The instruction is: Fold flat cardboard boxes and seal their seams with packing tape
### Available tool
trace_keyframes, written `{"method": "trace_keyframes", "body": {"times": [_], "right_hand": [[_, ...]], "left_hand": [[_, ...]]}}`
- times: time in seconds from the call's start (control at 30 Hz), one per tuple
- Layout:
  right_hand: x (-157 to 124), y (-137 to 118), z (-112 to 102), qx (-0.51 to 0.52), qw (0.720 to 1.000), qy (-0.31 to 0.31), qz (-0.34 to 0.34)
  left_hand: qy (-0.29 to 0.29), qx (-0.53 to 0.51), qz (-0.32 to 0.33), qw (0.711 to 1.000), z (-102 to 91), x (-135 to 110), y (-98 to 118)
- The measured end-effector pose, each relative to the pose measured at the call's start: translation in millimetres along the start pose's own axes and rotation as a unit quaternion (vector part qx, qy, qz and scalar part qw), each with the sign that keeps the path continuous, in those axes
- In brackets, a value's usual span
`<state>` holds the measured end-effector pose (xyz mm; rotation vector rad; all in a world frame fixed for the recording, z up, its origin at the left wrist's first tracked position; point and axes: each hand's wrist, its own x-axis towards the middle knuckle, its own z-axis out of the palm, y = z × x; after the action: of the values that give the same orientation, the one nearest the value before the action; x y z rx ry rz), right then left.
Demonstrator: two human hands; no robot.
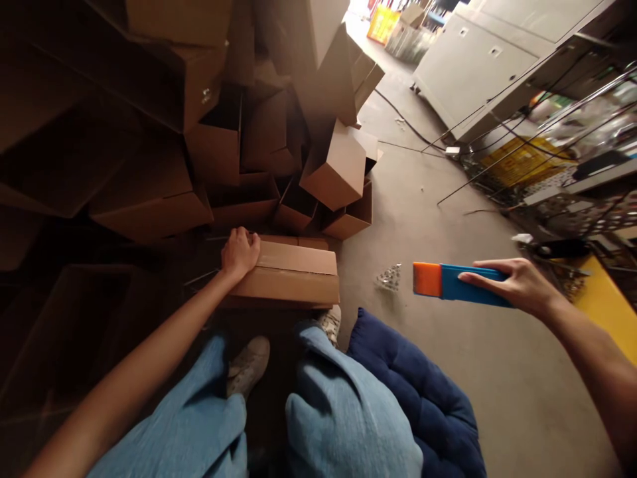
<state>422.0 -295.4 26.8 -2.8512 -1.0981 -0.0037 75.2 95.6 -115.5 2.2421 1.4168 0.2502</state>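
In front of my feet lies a long cardboard box [293, 279], its top flaps folded together with a seam along the middle. My left hand [241, 252] is at its far left edge, fingers curled down over the cardboard. Off to the right, above the floor, my right hand [522, 282] grips a flat blue tool with an orange end [468, 284], held level and pointing toward the box. Its exact kind I cannot make out. Between tool and box is a small clear, speckled triangular piece [389, 277], blurred.
Cardboard boxes [223, 149], several of them open, are piled at the left and ahead. A dark blue cushion [418, 392] lies by my right leg. Cables cross the concrete floor [398, 179]. A white cabinet [478, 66] and a cluttered rack with a yellow crate [527, 159] stand right.
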Motion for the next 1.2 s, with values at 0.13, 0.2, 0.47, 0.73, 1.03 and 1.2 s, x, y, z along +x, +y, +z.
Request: {"method": "trace_keyframes", "body": {"times": [0.13,0.2,0.47,0.73,1.03,1.2], "right_hand": [[6.3,-13.3,11.3,0.030,0.995,-0.080,0.041],[9.7,-16.8,22.2,0.026,0.995,-0.090,0.035],[13.9,-16.5,62.8,-0.006,0.996,-0.083,-0.034],[8.2,-18.9,88.0,-0.040,0.990,-0.106,-0.089],[5.5,-35.1,113.8,-0.061,0.984,-0.153,-0.074],[0.2,-39.6,119.4,-0.078,0.981,-0.160,-0.078]], "left_hand": [[0.002,0.002,-0.003,1.000,0.0,0.0,-0.3],[0.001,0.003,-0.006,1.000,-0.5,-0.3,-0.2],[-0.003,0.006,-0.009,1.000,-1.5,4.3,-2.2],[-0.001,0.008,-0.005,1.000,2.6,7.6,-3.9],[-0.007,0.019,-0.003,1.000,-1.7,4.1,-0.1],[-0.006,0.024,0.000,1.000,-1.7,2.2,1.3]]}}
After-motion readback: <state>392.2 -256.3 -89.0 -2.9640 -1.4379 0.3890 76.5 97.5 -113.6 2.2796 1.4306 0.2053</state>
